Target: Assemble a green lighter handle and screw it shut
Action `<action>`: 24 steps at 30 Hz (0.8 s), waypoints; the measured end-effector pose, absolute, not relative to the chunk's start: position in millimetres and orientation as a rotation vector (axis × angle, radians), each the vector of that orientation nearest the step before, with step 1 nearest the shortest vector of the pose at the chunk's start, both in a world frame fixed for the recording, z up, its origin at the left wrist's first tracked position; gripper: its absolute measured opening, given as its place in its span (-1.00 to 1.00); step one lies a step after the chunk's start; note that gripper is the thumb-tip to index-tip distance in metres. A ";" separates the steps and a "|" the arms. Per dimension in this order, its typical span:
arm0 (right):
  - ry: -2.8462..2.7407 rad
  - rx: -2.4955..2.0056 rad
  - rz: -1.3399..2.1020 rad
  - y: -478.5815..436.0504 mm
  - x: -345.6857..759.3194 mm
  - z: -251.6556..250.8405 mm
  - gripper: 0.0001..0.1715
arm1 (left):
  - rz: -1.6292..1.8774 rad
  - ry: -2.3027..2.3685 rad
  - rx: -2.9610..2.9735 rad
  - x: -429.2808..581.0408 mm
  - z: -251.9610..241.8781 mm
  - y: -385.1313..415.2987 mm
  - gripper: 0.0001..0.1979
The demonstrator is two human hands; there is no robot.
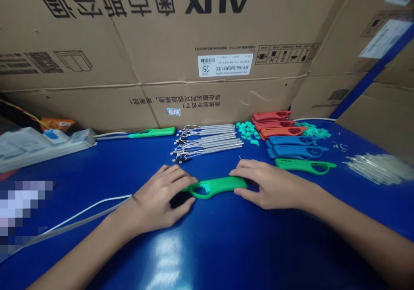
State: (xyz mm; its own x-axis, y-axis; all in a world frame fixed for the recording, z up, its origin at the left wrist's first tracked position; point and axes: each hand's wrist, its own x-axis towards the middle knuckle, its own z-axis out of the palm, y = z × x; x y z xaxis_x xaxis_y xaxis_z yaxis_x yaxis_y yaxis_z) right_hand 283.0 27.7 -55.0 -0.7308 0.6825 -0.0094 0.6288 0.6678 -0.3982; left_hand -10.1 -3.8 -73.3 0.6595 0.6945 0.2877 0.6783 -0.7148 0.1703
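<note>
A green utility lighter casing [226,185] lies across the blue table in front of me, with a teal trigger piece [204,189] showing inside its finger loop. Closed around its narrow left end is my left hand [164,195], which hides that tip. My right hand [263,184] pinches the broad right end between thumb and fingers. A thin pin-like bit sticks up by the right index finger; I cannot make out what it is. Just beyond my right hand rests another green casing [300,166].
Behind my hands lie metal lighter tubes with wires [216,139], teal triggers [248,131], red casings [271,124] and blue casings [294,150]. Clear thin tubes [381,168] sit at right. A power strip [42,148] and a green lighter [155,132] are left. Cardboard [168,66] walls the back.
</note>
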 end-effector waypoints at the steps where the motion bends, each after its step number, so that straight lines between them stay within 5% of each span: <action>1: -2.736 -1.070 0.559 27.6 282.7 -55.5 -0.66 | 0.558 1.141 2.828 -9.8 -74.2 -3.5 -0.77; 24: -2.752 -0.904 0.357 30.5 280.3 -63.7 -0.76 | 0.894 0.788 3.216 -0.1 -73.9 -2.7 -0.92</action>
State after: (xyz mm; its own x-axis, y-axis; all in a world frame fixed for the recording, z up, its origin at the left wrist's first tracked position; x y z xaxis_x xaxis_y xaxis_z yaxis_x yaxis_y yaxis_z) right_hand 280.3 30.5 -63.7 -0.7858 0.6038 0.1338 0.5497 0.7811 -0.2962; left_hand -0.1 -2.7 -73.9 0.7636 0.3476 0.5442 0.4960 -0.8553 -0.1496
